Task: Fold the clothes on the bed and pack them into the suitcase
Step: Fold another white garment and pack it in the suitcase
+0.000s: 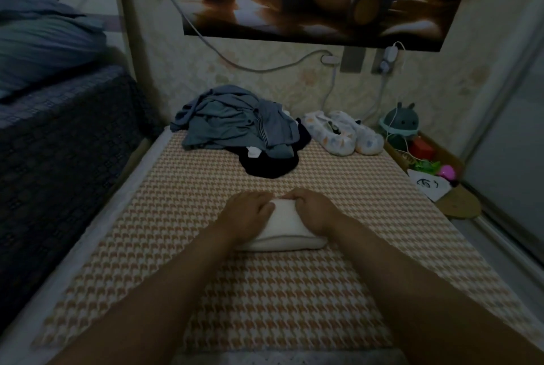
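**Both hands down on the white bundle, mid-bed**

Here we are at the middle of the bed, and the folded white garment lies flat on the houndstooth cover. The left hand sits on its left side, the right hand on its right. Both sets of fingers curl over the far edge, gripping the cloth, knuckles almost meeting. Up at the far edge waits a rumpled grey-blue pile of clothes, and a black garment spills out from under it. A pair of pale slippers sits at the far right corner.
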Available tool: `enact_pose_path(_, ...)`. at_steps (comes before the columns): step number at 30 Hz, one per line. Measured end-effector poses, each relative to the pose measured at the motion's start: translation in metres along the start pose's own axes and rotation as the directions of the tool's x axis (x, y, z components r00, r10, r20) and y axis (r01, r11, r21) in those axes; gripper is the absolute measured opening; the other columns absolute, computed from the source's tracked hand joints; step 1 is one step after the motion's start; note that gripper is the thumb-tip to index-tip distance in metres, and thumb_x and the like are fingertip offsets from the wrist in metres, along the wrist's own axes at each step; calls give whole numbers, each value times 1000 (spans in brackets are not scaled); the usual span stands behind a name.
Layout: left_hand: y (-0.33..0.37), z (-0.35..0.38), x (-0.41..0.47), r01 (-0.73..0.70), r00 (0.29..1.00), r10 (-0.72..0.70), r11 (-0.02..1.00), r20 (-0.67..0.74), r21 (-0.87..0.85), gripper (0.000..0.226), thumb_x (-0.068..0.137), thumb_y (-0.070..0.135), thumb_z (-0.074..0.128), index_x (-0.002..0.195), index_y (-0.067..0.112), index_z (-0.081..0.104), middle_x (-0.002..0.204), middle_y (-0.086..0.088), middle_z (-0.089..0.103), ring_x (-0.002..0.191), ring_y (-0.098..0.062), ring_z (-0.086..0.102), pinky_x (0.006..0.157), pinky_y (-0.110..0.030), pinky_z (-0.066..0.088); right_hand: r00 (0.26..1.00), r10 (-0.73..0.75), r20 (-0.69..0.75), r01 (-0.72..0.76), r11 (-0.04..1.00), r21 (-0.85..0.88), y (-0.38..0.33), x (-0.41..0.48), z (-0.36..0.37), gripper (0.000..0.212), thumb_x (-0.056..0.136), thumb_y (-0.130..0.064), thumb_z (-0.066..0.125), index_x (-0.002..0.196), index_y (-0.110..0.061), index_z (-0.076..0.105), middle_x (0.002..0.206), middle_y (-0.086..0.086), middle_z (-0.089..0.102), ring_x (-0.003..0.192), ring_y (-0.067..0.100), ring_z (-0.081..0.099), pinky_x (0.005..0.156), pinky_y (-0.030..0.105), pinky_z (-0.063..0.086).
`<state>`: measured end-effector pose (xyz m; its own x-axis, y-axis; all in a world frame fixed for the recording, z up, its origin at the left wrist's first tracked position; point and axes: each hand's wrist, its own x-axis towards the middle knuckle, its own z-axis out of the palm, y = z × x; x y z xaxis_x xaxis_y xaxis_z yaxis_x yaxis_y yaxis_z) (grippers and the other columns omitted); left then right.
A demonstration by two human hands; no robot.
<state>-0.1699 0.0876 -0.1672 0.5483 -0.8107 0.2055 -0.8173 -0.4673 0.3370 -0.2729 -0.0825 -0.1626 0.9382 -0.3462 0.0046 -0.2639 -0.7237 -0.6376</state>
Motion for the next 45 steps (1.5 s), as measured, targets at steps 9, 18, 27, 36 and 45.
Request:
enact_pose_path(9,-2,11,-17,-319,944,330,892,22,319,109,72,91,26,150,15,32,153,-7,36,137,-25,37,114,-47,26,980,-49,-192,46,999,-21,3,12,-1,34,99,-9,39,117,-13,67,130,7,59,118,21,52,104,25,35)
enact_pose_path(18,-35,6,-21,-199,979,195,978,62,58,118,62,96,21,151,21,7,157,4,1,146,-14,-1,120,-37,3,976,-85,199,145,940,-309,0,-23,-17,104,71,-75,62,153,-37,11,156,-4,24,140,19,24,113,33,21)
enact_pose_path(27,-1,-5,-9,266,953,-225,943,202,-202,70,86,41,51,151,29,27,159,-9,18,143,-29,23,118,-37,21,998,-1,66,25,929,-369,-15,-53,-7,118,53,-92,52,152,-40,14,150,3,37,132,23,40,111,35,30)
enact_pose_path(36,27,-26,-3,590,800,-503,758,328,-277,121,69,69,70,153,5,11,157,-15,23,136,-33,36,101,-36,40,999,34,-43,-26,987,160,-32,-104,13,40,80,-67,60,107,-38,54,108,-8,58,95,8,55,75,25,45)
enact_pose_path(45,78,-88,-36,258,963,-126,694,240,-672,51,67,29,86,115,20,70,111,2,69,99,-18,65,81,-32,56,999,0,44,-23,851,525,-47,-138,-15,105,69,-42,84,150,-33,18,144,-14,37,129,8,42,106,33,40)
